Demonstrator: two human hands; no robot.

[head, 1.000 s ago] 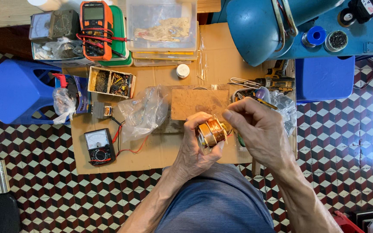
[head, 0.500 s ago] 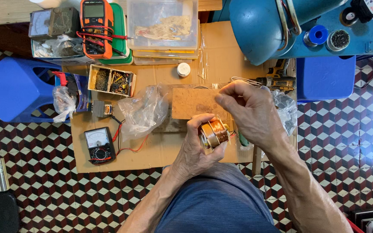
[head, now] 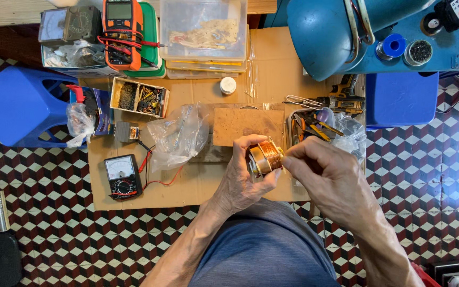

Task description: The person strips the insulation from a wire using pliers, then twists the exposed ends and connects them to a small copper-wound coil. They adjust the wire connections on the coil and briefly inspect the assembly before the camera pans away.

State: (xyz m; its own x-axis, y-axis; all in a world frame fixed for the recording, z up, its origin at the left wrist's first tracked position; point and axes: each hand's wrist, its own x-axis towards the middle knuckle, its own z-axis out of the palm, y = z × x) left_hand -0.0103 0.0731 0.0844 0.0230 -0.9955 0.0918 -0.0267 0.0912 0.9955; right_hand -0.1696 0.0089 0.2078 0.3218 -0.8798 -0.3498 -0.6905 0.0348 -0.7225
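While gripped: copper wire coil (head: 265, 157) is clasped by left hand (head: 243, 178) over the cardboard sheet's (head: 272, 58) near edge.
Right hand (head: 331, 178): fingers pinched at the coil's rim.
Risk: windings could be loosened by slack.

A tiled floor (head: 43, 234) carries a cardboard sheet (head: 197, 186). On the sheet lie a black meter (head: 122, 176) with red leads, a small transformer (head: 126, 131), a box of parts (head: 139, 98), a clear bag (head: 179, 135), a brown board (head: 248, 125), a white cap (head: 228, 85) and stacked clear tubs (head: 203, 34). A blue stool (head: 19, 103) stands beside the sheet.
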